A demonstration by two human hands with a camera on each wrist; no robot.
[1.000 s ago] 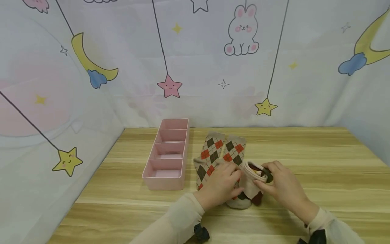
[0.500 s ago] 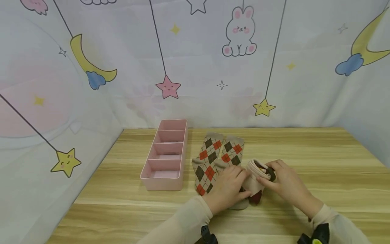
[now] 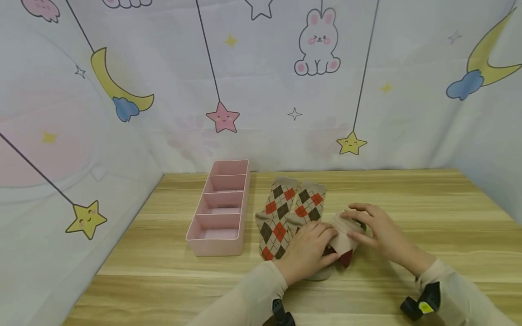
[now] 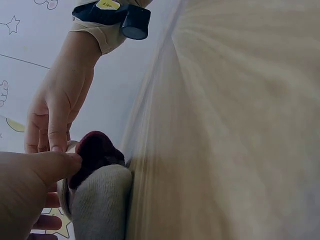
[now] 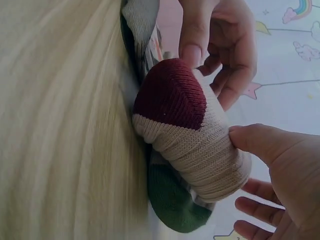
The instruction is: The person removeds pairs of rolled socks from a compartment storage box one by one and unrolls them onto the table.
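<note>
A rolled sock bundle (image 3: 343,240), beige with a maroon toe (image 5: 170,95), lies on the wooden table (image 3: 428,203) between both hands. My left hand (image 3: 308,250) grips its left side, thumb against the maroon end (image 4: 95,150). My right hand (image 3: 377,228) lies over the top with fairly straight fingers, and its thumb (image 5: 252,140) presses the ribbed cuff. Two flat argyle socks (image 3: 279,213) lie just behind, partly under my left hand. A green sock tip (image 5: 172,202) shows beneath the bundle.
A pink divider tray (image 3: 191,231) with several compartments stands left of the socks. A printed fabric backdrop (image 3: 261,81) closes the back and both sides. The table's front edge is near my sleeves.
My right hand has let go of the bundle's cuff opening and flattened its fingers over the top. The bundle looks more pressed down. My left hand stays on it.
</note>
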